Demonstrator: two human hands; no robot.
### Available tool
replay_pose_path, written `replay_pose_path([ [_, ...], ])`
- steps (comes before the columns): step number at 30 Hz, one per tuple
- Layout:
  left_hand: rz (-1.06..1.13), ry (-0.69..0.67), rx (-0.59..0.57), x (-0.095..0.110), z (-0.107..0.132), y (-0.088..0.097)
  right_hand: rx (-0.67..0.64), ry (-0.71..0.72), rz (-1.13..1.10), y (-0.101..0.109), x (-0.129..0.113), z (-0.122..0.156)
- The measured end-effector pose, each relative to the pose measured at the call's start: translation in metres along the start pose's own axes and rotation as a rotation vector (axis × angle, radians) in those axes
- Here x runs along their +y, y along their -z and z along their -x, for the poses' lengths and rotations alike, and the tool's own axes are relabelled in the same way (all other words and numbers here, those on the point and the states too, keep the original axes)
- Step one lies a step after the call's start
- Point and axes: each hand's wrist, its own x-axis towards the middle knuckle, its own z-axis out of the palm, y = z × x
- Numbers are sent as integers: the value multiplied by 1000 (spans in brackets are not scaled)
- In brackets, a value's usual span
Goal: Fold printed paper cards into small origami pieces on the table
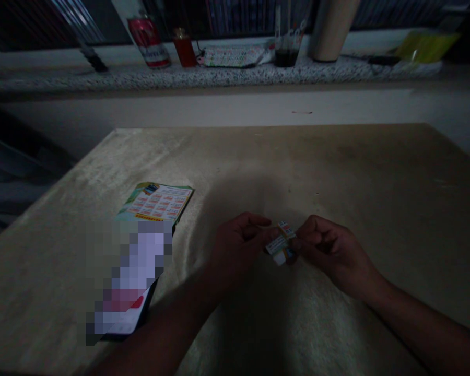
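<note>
A small folded piece of printed paper [280, 244], white with blue, orange and red print, is held above the table between my two hands. My left hand [246, 241] pinches its left side with the thumb on top. On the right edge, the thumb and fingers of my right hand [324, 244] are closed. Left of my hands lies a printed sheet [160, 201] with a calendar-like grid and green edges. Just below it is a phone [135, 303] with a lit screen, mostly blurred out by large pixels.
The table [356, 172] has a beige cover. Behind it a speckled stone sill [227, 77] carries a red can [149, 42], a bottle of red liquid [185, 49], a patterned pouch [233, 56], a glass with dark contents [285, 56], a beige cylinder [332, 31] and something yellow [426, 46].
</note>
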Motion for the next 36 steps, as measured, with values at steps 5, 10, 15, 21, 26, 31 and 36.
replay_pose_path([
  [5, -84, 4, 13, -7, -6, -1, 50, 16, -3, -1, 5, -6],
  [10, -244, -129, -71, -3, -19, 0, 51, -29, -11, -1, 10, -13],
  [15, -330, -159, -167, 9, -41, 2, 48, -103, 42, 5, 4, -28],
  [21, -331, -215, -75, -1, -35, -6, 117, -61, -14, -7, 6, -30],
  [26, -343, -273, -87, -3, -28, -3, 85, -70, -36, -12, 4, -24],
  [31, -321, -271, -146, -1, -26, -4, 111, -35, -11, -8, 2, -20],
  [36, -210, -218, -93, -1, -18, -10, 191, 10, 29, -9, 5, -16],
])
